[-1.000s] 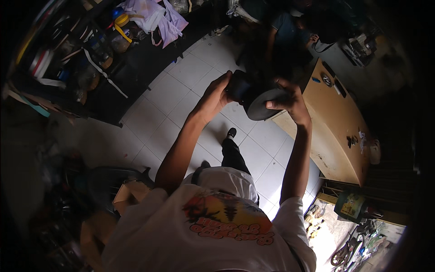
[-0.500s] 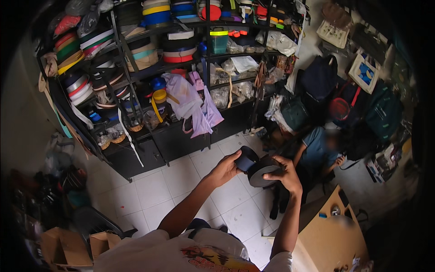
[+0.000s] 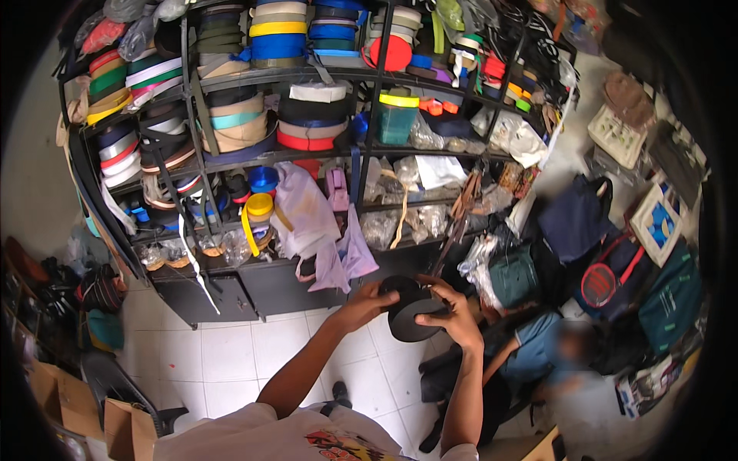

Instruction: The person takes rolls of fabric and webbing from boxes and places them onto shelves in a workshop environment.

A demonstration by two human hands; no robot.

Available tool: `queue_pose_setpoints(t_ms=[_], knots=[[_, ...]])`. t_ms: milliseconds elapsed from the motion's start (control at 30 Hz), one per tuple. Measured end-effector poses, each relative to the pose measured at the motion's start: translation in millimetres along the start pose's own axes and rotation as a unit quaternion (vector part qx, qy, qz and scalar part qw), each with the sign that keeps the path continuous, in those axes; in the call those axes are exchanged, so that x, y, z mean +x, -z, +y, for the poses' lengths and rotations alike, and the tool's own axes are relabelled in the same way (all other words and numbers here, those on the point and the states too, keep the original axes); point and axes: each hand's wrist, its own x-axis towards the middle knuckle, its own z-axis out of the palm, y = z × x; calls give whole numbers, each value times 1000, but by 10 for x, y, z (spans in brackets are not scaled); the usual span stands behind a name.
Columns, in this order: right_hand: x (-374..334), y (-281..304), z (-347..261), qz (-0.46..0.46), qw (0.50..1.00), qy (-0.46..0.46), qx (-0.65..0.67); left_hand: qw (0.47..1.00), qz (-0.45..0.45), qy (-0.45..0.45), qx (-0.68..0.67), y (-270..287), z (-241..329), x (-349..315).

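In front of my chest, two dark rolls of strap are held close together, one overlapping the other. My left hand (image 3: 363,306) grips the farther dark roll (image 3: 400,289), with its thumb over the edge. The nearer black roll (image 3: 415,318) shows its flat round side, and my right hand (image 3: 458,316) is closed around its right edge, thumb lying across the face. Fingers behind the rolls are partly hidden.
Beyond my hands stands a black shelf rack (image 3: 377,100) stacked with coloured strap rolls and plastic bags. A lilac plastic bag (image 3: 306,207) hangs from it. At right sits a person in a blue shirt (image 3: 536,344), near hanging bags. Cardboard boxes (image 3: 129,430) stand lower left.
My view has shifted, bringing the shelf rack closer and the wooden table mostly out of sight. The two rolls have come nearer each other and overlap more. Both hands keep their hold.
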Motion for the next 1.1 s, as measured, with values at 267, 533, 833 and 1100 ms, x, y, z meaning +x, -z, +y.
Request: queue_pose_setpoints(t_ms=[267, 533, 833, 1100], knots=[[1094, 795, 583, -7, 999, -4, 49, 1000, -3, 25, -7, 314, 460, 1281], [2175, 1586, 898, -79, 994, 36, 67, 977, 35, -17, 211, 542, 842, 2412], [3627, 2711, 882, 5, 968, 140, 210, 925, 58, -172, 335, 159, 1787, 3961], [4436, 3172, 833, -53, 918, 181, 349, 919, 45, -223, 321, -112, 2504, 4519]])
